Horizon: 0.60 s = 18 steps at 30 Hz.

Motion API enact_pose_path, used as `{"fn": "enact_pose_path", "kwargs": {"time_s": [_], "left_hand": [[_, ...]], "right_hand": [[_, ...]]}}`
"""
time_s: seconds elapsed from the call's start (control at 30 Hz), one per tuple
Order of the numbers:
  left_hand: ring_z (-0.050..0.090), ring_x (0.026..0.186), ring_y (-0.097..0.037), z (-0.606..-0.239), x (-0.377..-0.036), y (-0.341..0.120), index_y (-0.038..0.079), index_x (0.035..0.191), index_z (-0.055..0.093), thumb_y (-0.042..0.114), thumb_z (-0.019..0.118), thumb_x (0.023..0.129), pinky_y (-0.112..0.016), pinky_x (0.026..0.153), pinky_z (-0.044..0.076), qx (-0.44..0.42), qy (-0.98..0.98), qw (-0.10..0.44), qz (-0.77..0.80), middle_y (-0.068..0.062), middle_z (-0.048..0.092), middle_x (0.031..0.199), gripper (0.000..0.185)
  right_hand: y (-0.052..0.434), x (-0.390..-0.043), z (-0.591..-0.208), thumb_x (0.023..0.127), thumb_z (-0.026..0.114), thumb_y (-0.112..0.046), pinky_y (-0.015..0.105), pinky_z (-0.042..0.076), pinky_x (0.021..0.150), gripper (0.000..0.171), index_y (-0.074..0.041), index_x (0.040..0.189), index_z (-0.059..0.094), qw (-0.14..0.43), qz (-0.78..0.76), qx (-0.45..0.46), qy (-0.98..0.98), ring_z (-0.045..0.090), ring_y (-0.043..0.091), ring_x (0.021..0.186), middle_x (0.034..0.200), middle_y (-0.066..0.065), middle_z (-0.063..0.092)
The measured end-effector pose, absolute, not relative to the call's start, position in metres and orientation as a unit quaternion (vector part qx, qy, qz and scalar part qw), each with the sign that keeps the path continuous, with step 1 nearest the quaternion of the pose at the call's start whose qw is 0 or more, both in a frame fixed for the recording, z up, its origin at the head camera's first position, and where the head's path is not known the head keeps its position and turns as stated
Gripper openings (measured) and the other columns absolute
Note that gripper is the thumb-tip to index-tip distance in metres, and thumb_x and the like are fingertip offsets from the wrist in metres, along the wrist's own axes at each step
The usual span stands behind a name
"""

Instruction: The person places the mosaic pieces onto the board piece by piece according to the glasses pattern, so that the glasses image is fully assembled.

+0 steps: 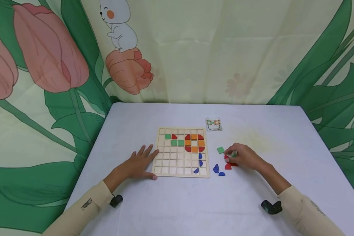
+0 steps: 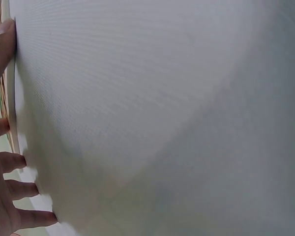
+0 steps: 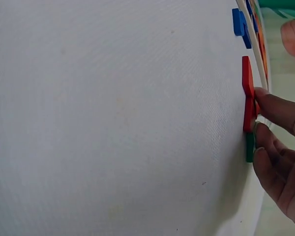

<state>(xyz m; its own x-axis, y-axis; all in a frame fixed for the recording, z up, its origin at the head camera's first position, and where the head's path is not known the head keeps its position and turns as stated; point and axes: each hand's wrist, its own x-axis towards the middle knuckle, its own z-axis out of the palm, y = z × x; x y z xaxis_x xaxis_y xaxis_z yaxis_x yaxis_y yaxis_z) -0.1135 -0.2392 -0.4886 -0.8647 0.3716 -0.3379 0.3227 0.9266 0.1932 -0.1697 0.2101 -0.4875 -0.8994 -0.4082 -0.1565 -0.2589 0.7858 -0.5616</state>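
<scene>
Lying flat, thin red pieces [image 3: 247,93]

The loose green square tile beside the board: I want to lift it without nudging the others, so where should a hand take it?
Pinch the green square tile by two opposite straight edges, coming from above. It lies flat on the table, apart from the red pieces under the right hand, so its sides seem free; being thin, fingertips probably work best.
</scene>
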Motion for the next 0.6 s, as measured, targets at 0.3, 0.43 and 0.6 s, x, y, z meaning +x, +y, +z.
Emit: {"fn": "enact_pose_path", "kwargs": {"time_s": [0.3, 0.43, 0.6], "left_hand": [[0.008, 0.154, -0.045, -0.4934, -0.1159, -0.2401, 0.024, 0.162, 0.02, 0.074, 0.071, 0.075, -0.071, 0.114, 0.024, 0.183, 0.963, 0.187, 0.062, -0.013, 0.009, 0.17, 0.112], [0.008, 0.154, -0.045, -0.4944, -0.1167, -0.2407, 0.024, 0.162, 0.02, 0.075, 0.07, 0.075, -0.071, 0.113, 0.024, 0.184, 0.964, 0.185, 0.061, -0.013, 0.009, 0.17, 0.112], [0.008, 0.154, -0.045, -0.4937, -0.1163, -0.2402, 0.024, 0.162, 0.02, 0.074, 0.071, 0.075, -0.071, 0.113, 0.024, 0.182, 0.964, 0.185, 0.062, -0.013, 0.009, 0.17, 0.112]], "right_hand": [[0.209, -0.1676, -0.488, 0.087, 0.079, -0.016, 0.026, 0.053, 0.074, 0.027, -0.012, 0.113, 0.077, 0.145, -0.266, -0.177, 0.936, 0.061, 0.018, 0.096, 0.107, 0.004, 0.068], [0.2063, -0.1675, -0.4863, 0.088, 0.079, -0.016, 0.024, 0.053, 0.073, 0.023, -0.013, 0.11, 0.074, 0.152, -0.268, -0.179, 0.934, 0.059, 0.017, 0.092, 0.102, 0.002, 0.068], [0.2039, -0.168, -0.4858, 0.088, 0.078, -0.015, 0.023, 0.053, 0.068, 0.021, -0.015, 0.106, 0.066, 0.169, -0.278, -0.188, 0.927, 0.057, 0.016, 0.085, 0.093, -0.001, 0.065]]}}
